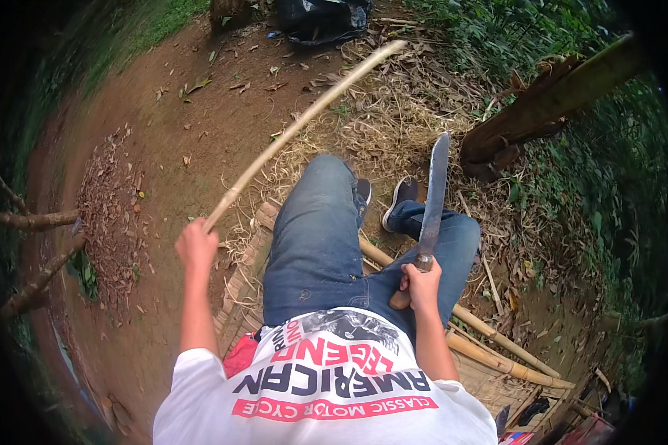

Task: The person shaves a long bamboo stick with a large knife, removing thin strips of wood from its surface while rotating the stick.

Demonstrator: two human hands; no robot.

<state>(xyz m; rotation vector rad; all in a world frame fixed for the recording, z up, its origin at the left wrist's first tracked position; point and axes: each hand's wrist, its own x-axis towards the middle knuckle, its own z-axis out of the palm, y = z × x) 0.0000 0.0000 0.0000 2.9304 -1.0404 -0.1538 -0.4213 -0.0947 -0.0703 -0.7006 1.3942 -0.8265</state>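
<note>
A person in a white printed T-shirt [326,393] and blue jeans [319,245] is sitting on a low bench of split bamboo [497,371], looking down over their own lap. The right hand [421,285] is closing firmly around the wooden handle of a machete [432,200], and the hand is resting against the right thigh. The long grey blade is pointing up and away from the body, over the right knee. The left hand [196,246] is gripping tight around the near end of 1 long, thin bamboo strip [304,122], held out to the left of the left knee. The strip is slanting up and to the right, its far end reaching over the dry straw [393,111] ahead. Blade and strip are staying well apart, not touching. 2 dark shoes [393,200] are showing just beyond the knees. Farther out, bare brown soil [200,126] with scattered dry leaves is spreading to the left, a thick bamboo pole [557,96] is leaning at the right among green plants, and a black plastic bag [323,18] is lying at the far edge.
</note>
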